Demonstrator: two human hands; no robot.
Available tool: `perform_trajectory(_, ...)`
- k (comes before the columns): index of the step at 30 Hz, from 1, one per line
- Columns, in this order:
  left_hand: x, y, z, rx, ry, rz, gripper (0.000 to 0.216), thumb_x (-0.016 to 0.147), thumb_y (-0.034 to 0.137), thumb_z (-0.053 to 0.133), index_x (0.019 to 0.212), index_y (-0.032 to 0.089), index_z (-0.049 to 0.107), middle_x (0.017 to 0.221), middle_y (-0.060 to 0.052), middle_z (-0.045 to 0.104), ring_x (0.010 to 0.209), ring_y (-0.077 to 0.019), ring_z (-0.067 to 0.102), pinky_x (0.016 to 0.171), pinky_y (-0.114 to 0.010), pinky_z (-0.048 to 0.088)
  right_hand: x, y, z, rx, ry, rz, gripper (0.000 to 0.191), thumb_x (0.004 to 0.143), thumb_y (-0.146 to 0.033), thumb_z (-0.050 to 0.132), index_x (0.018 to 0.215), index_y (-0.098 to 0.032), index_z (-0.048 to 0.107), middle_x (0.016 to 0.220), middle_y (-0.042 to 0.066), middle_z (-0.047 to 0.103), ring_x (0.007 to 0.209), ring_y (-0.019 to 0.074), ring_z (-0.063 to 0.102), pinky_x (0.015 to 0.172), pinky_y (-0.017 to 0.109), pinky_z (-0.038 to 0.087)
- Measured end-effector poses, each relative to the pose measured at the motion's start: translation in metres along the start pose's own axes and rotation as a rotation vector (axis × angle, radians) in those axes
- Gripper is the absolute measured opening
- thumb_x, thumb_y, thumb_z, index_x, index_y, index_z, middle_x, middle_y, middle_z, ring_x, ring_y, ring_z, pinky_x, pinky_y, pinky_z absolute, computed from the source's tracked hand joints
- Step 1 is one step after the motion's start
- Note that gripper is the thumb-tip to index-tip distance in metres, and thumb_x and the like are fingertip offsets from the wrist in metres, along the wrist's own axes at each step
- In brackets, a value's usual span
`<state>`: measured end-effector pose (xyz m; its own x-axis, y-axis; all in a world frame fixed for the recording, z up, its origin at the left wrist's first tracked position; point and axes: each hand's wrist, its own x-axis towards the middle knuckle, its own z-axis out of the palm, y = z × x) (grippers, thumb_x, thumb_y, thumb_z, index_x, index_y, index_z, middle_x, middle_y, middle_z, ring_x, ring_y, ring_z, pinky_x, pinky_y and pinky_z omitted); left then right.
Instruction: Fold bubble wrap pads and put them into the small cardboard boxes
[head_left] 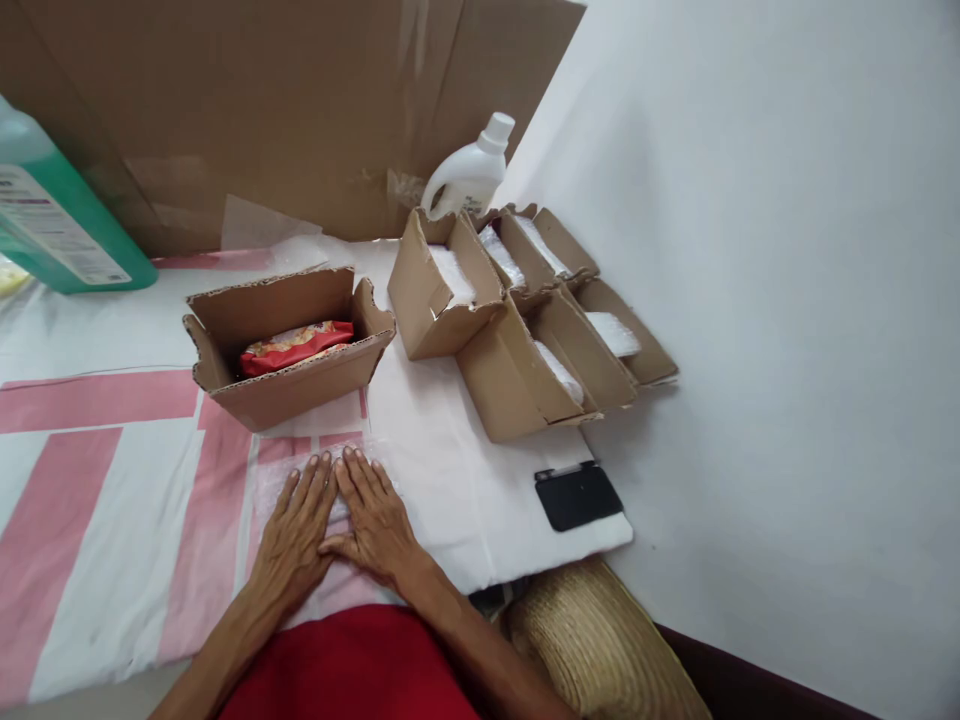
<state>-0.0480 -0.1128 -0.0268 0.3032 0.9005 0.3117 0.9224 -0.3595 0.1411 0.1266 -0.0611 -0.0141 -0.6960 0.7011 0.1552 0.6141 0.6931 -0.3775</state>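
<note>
A sheet of clear bubble wrap [274, 487] lies flat on the pink-and-white cloth close to the table's front. Both palms rest on it: my left hand [298, 520] with its fingers stretched forward, and my right hand [373, 515] beside it, thumb reaching toward the left hand. Neither hand grasps anything. Just beyond the fingertips stands an open cardboard box [300, 390]. Inside it are red patterned packets [296, 347]; how many lie underneath is hidden.
Several open cardboard boxes [495, 375] holding bubble-wrapped items stand at the right by the wall. Behind them is a white jug [469, 175]. A green liquid bottle [67, 215] is at far left. A black phone-like object [577, 497] lies near the right corner, above a woven hat [600, 640].
</note>
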Motion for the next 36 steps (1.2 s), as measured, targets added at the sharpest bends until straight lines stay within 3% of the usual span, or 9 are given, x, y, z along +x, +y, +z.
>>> perform_trajectory(8,-0.04,-0.035,-0.047,-0.001,-0.004,-0.287,0.089,0.094,0.059,0.051,0.162,0.013,0.018,0.164,-0.024,0.032,0.152,-0.0399,0.03,0.119,-0.057,0.03,-0.012,0.021,-0.02,-0.173,0.042,0.095,0.083,0.099,-0.059,0.051,0.159,-0.007,0.029,0.164,0.025,0.03,0.153,0.0408,0.024,0.118,0.059,0.028)
perform_trajectory(10,-0.043,-0.038,-0.052,0.027,0.043,-0.196,0.075,0.094,0.047,0.057,0.157,0.014,0.034,0.157,-0.024,0.044,0.147,-0.0389,0.039,0.118,-0.055,0.032,-0.01,0.013,-0.022,-0.201,0.108,0.034,0.077,0.099,-0.056,0.053,0.155,-0.007,0.036,0.158,0.026,0.041,0.147,0.0419,0.034,0.112,0.058,0.033)
perform_trajectory(13,-0.035,-0.039,-0.051,0.07,0.107,0.003,0.04,0.092,0.024,0.061,0.131,0.017,0.06,0.138,-0.019,0.064,0.132,-0.035,0.057,0.113,-0.051,0.038,0.001,-0.006,-0.017,-0.213,0.152,-0.129,0.043,0.102,-0.034,0.053,0.139,-0.012,0.053,0.134,0.019,0.064,0.121,0.0327,0.056,0.091,0.045,0.045)
perform_trajectory(16,-0.02,-0.037,-0.05,0.097,0.157,0.096,0.024,0.092,0.014,0.059,0.114,0.017,0.065,0.122,-0.014,0.073,0.121,-0.0337,0.064,0.107,-0.05,0.042,0.016,-0.025,-0.007,-0.205,0.139,-0.218,0.023,0.103,-0.019,0.049,0.122,-0.012,0.061,0.107,0.013,0.07,0.091,0.0237,0.06,0.07,0.036,0.043)
perform_trajectory(21,-0.002,-0.028,-0.071,-0.045,0.173,0.133,0.019,0.09,0.012,0.059,0.107,0.02,0.065,0.108,-0.008,0.076,0.113,-0.0292,0.067,0.104,-0.047,0.043,0.022,-0.036,-0.003,-0.147,0.233,-0.234,0.019,0.101,-0.013,0.047,0.104,-0.014,0.066,0.082,0.006,0.066,0.076,0.0218,0.056,0.061,0.035,0.038)
perform_trajectory(23,0.0,-0.022,-0.081,-0.167,0.137,0.11,0.023,0.091,0.023,0.064,0.114,0.02,0.063,0.111,-0.009,0.075,0.113,-0.027,0.067,0.105,-0.044,0.044,0.012,-0.031,-0.009,-0.021,0.291,-0.191,0.021,0.101,-0.015,0.047,0.106,-0.015,0.067,0.082,0.006,0.068,0.075,0.022,0.056,0.063,0.035,0.04)
perform_trajectory(27,-0.003,-0.014,-0.087,-0.318,0.026,0.084,0.082,0.08,0.061,0.073,0.143,0.015,0.049,0.133,-0.016,0.067,0.126,-0.0302,0.061,0.108,-0.043,0.047,-0.02,-0.015,-0.027,0.504,0.381,-0.012,0.025,0.1,-0.02,0.048,0.111,-0.02,0.071,0.095,0.006,0.075,0.086,0.0206,0.064,0.077,0.035,0.049)
perform_trajectory(32,0.0,-0.011,-0.067,-0.57,-0.014,0.047,0.03,0.091,0.028,0.067,0.121,0.03,0.067,0.125,-0.005,0.073,0.13,-0.0245,0.061,0.106,-0.04,0.051,-0.055,-0.008,-0.043,1.098,0.254,0.404,0.021,0.094,-0.023,0.059,0.102,-0.022,0.078,0.097,0.005,0.077,0.091,0.0203,0.07,0.083,0.032,0.053)
perform_trajectory(36,0.02,0.005,-0.053,-0.791,-0.115,-0.204,0.016,0.095,0.034,0.058,0.1,0.024,0.07,0.093,-0.003,0.076,0.088,-0.0186,0.073,0.076,-0.028,0.058,-0.063,-0.009,-0.045,1.234,0.252,0.573,0.017,0.093,-0.032,0.064,0.098,-0.021,0.075,0.09,0.002,0.073,0.086,0.0196,0.067,0.08,0.03,0.05)
